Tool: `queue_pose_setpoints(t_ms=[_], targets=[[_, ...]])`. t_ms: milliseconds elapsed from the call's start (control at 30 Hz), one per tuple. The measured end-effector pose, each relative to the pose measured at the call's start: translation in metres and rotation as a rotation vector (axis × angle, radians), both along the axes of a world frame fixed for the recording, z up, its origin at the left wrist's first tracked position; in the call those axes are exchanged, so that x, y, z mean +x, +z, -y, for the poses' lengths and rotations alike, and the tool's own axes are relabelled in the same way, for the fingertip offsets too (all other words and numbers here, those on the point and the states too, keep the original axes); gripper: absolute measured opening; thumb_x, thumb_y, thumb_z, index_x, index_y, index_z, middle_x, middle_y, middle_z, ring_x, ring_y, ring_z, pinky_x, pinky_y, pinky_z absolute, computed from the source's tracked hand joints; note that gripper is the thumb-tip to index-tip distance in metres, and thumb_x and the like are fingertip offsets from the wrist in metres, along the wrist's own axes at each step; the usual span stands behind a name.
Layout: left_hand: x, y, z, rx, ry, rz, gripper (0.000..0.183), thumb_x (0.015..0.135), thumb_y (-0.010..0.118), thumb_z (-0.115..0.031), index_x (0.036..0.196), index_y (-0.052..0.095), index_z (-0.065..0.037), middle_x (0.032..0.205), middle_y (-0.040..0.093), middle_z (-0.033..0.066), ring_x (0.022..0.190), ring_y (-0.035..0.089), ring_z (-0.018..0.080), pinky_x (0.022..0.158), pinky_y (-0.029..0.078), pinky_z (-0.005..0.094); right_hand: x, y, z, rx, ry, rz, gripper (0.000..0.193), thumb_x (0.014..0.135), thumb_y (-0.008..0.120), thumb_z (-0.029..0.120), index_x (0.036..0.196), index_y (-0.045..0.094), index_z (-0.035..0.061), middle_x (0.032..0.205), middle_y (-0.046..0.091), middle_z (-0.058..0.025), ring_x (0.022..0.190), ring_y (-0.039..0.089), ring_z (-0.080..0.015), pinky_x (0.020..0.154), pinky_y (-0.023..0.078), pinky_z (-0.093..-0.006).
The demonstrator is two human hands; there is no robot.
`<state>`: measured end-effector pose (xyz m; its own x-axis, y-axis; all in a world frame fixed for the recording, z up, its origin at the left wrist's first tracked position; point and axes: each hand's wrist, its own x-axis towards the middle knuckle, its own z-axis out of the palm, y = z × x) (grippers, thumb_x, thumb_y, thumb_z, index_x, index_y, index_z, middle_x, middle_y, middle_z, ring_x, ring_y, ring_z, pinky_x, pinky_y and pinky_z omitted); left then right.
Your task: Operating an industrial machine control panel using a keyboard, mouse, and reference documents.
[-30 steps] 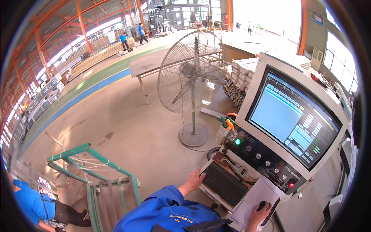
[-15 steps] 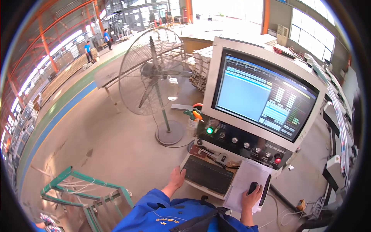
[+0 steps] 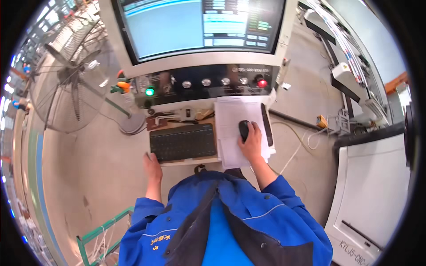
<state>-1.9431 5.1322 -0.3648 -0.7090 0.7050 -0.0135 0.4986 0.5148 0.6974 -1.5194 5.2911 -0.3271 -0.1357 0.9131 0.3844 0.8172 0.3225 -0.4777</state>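
My right hand is closed over a black computer mouse. The mouse rests on a stack of white paper sheets at the right of the console's shelf. At the shelf's near left corner is my left hand, beside a black keyboard. Its thumb and fingers look slightly apart, with nothing visible between them; some fingers are hard to make out. Behind the keyboard lies a caliper-like metal tool with a display. Above the shelf, the control panel carries knobs, a lit green button and a red one.
A large monitor tops the console. To the left stand a big caged fan and a green metal frame. A white cabinet and long machine rails are on the right. Cables run over the floor.
My view has swung down and to the right, bringing the shelf and both hands nearer the middle. My right hand stays on the mouse; my left stays by the shelf's left edge.
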Motion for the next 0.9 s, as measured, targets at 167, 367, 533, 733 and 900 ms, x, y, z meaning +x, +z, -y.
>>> queue_pose_setpoints(t_ms=[167, 367, 533, 733, 900], targets=[[0.007, 0.019, -0.001, -0.056, -0.001, 0.006, 0.060, 0.114, 0.045, -0.040, 0.150, 0.046, 0.008, 0.148, 0.055, 0.0327, 0.138, 0.053, 0.0474, 0.115, 0.043, 0.0491, -0.007, 0.011, -0.004, -0.040, 0.010, -0.026, 0.074, 0.084, 0.076, 0.013, 0.150, 0.045, 0.0020, 0.153, 0.044, -0.0257, 0.138, 0.046, -0.0476, 0.117, 0.039, -0.0539], [0.007, 0.018, 0.001, -0.050, 0.000, 0.000, 0.057, 0.114, 0.042, -0.040, 0.147, 0.050, 0.005, 0.143, 0.058, 0.0305, 0.135, 0.054, 0.0463, 0.113, 0.043, 0.0490, -0.007, 0.009, -0.009, -0.033, 0.006, -0.012, 0.074, 0.084, 0.077, 0.014, 0.150, 0.045, 0.0021, 0.153, 0.044, -0.0257, 0.139, 0.045, -0.0478, 0.118, 0.038, -0.0543], [0.006, 0.017, 0.002, -0.011, -0.020, -0.019, 0.055, 0.114, 0.042, -0.039, 0.147, 0.050, 0.005, 0.142, 0.059, 0.0302, 0.134, 0.055, 0.0462, 0.112, 0.043, 0.0491, -0.007, 0.005, -0.013, -0.032, -0.009, -0.009, 0.074, 0.084, 0.077, 0.016, 0.149, 0.044, 0.0025, 0.153, 0.044, -0.0262, 0.140, 0.044, -0.0478, 0.118, 0.037, -0.0548], [0.004, 0.015, 0.001, -0.023, -0.018, -0.022, 0.058, 0.113, 0.045, -0.038, 0.148, 0.047, 0.008, 0.146, 0.055, 0.0327, 0.137, 0.052, 0.0475, 0.115, 0.041, 0.0493, -0.008, 0.010, -0.012, -0.049, -0.017, -0.039, 0.074, 0.085, 0.078, 0.019, 0.149, 0.044, 0.0022, 0.153, 0.044, -0.0259, 0.140, 0.043, -0.0474, 0.119, 0.034, -0.0557], [0.001, 0.011, 0.001, -0.015, -0.003, 0.039, 0.057, 0.113, 0.047, -0.035, 0.149, 0.047, 0.009, 0.147, 0.054, 0.0336, 0.138, 0.051, 0.0483, 0.117, 0.040, 0.0494, -0.005, 0.034, -0.031, 0.072, -0.108, -0.032, 0.054, 0.089, 0.079, 0.026, 0.133, 0.057, 0.0046, 0.138, 0.056, -0.0183, 0.134, 0.050, -0.0402, 0.113, 0.036, -0.0540]])
